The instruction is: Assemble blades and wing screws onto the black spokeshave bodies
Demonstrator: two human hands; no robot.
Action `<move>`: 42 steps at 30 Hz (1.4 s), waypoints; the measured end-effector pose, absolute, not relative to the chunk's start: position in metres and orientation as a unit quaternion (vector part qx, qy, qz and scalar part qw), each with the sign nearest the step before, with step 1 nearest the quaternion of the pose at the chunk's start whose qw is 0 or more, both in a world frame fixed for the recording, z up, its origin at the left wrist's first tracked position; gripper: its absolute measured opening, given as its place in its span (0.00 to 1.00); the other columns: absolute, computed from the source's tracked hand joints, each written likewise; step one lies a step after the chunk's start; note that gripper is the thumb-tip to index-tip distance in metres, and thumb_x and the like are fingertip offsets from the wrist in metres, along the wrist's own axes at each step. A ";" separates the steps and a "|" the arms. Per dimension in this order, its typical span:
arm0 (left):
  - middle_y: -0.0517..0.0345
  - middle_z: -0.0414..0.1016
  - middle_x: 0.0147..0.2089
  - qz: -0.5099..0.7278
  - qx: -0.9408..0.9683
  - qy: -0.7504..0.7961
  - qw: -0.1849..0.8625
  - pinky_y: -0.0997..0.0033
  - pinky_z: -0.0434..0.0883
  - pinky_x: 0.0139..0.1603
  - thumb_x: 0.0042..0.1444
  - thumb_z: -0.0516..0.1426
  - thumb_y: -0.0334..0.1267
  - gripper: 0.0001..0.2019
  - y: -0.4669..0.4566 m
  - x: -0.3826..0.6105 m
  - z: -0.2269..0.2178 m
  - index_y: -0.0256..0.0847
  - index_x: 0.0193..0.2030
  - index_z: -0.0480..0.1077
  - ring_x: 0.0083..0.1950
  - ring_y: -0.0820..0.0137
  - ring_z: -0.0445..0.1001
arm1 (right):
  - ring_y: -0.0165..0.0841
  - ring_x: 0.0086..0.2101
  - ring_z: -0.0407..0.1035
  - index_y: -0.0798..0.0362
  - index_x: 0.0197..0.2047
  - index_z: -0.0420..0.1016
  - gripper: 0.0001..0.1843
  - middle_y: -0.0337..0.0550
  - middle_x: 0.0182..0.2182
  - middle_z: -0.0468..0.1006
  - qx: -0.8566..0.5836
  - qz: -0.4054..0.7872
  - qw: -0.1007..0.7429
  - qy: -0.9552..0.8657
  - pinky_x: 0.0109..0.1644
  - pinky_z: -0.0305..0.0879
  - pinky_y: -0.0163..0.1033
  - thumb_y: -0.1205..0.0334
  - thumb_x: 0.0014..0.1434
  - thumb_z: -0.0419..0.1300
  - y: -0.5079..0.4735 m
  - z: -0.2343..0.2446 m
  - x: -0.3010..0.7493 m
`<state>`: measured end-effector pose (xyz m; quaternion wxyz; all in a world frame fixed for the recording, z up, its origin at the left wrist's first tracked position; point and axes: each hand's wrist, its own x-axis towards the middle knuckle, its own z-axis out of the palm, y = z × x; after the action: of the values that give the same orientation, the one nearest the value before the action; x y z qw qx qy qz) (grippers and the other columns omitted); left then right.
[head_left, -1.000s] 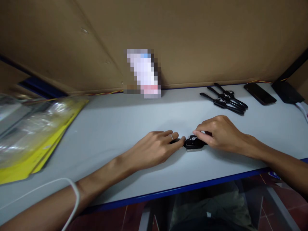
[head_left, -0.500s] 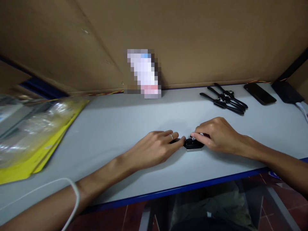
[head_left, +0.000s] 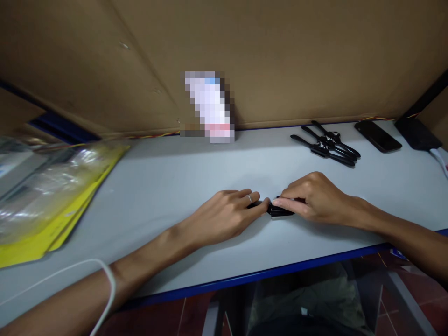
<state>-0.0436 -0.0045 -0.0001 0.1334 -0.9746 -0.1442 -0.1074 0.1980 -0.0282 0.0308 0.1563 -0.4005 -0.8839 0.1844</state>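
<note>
A small black part [head_left: 280, 212] lies flat on the grey table [head_left: 175, 186] near its front edge. My left hand [head_left: 224, 217], a ring on one finger, rests palm down with its fingers curled and its fingertips pressed on the part's left end. My right hand [head_left: 311, 198] covers the part's right side, its thumb and fingers pinched together on top of it. Most of the part is hidden under my fingers.
Several black clip-like pieces [head_left: 327, 144] lie at the back right beside a dark phone [head_left: 378, 136] and a black object [head_left: 418, 133]. Clear plastic bags on yellow sheets [head_left: 45, 196] fill the left. A cardboard wall [head_left: 245, 56] closes the back. A white cable [head_left: 105, 280] crosses my left forearm.
My right hand's fingers have slid left over the black part, covering more of it. My left hand has stayed still.
</note>
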 end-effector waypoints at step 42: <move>0.57 0.77 0.37 -0.086 -0.978 -0.183 0.057 0.67 0.70 0.29 0.72 0.43 0.38 0.17 -0.003 -0.044 -0.002 0.35 0.63 0.59 0.31 0.69 0.75 | 0.37 0.38 0.70 0.50 0.50 0.74 0.16 0.44 0.39 0.77 -0.387 0.177 -0.031 -0.905 0.36 0.55 0.38 0.72 0.60 0.56 -0.026 0.050 0.218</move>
<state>-0.0443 -0.0028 -0.0023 0.0572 -0.9778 -0.1825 -0.0861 0.2183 -0.0263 0.0502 -0.0310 -0.3868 -0.9045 0.1767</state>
